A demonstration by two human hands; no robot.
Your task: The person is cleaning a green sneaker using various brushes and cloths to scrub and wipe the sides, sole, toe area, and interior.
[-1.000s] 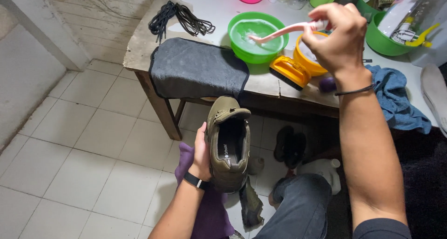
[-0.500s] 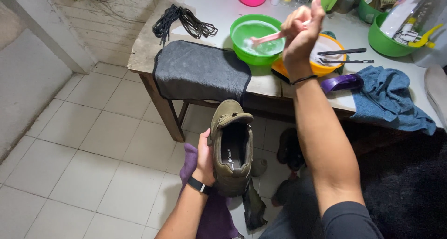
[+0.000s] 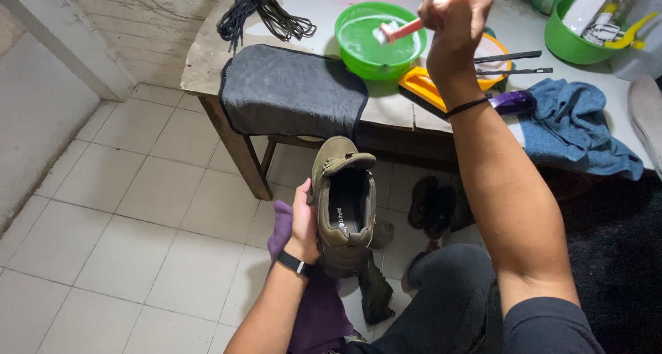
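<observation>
My left hand grips the side of an olive-green shoe, held opening-up above the tiled floor over a purple cloth on my lap. My right hand is closed on a pink toothbrush. Its bristled head hangs over a green bowl of soapy water on the table.
On the table lie a dark grey towel draped over the edge, black laces, a yellow bowl with black tools, an orange brush, a blue cloth and a second green bowl. Dark footwear sits under the table.
My right hand moved left from the yellow bowl toward the green bowl, and the toothbrush head now sits over the soapy water. The shoe stays in my left hand.
</observation>
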